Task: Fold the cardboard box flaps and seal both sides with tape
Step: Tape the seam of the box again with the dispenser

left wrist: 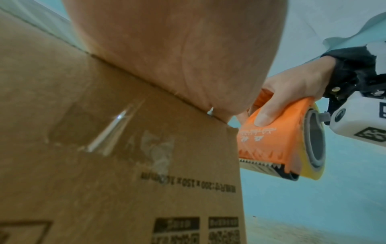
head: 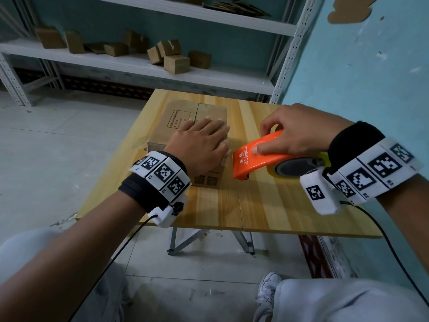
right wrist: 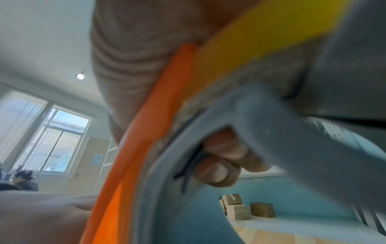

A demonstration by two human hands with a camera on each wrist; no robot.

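While my left hand point(head: 204, 145) lies flat on the cardboard box point(head: 185, 126), fingers straight and spread toward one o'clock, the head view puts the box at about eleven o'clock on the wooden table point(head: 255, 205), flaps already down with a seam running along the top. I judge it light and probably empty, stiff at the edges but soft mid-panel, so it wants pinning from above rather than squeezing. My right hand point(head: 299, 133) wraps the orange tape dispenser point(head: 262, 159) just beside the box at three o'clock, thumb pressed on its near face, fingers over the top. Hard plastic, easy to grip; the dispenser's nose points at the box's corner.

From the left wrist, my palm point(left wrist: 177, 54) bears on the box's top edge, and a strip of clear tape point(left wrist: 117, 130) with a wrinkle already sits on the side panel point(left wrist: 104, 181). The dispenser's toothed blade point(left wrist: 259, 163) hangs at four o'clock, apart from the cardboard.

From the right wrist, blurred, my fingertips point(right wrist: 219, 170) curl through the grey hub point(right wrist: 271, 132) inside the yellowish tape roll point(right wrist: 261, 38); a firm hold.
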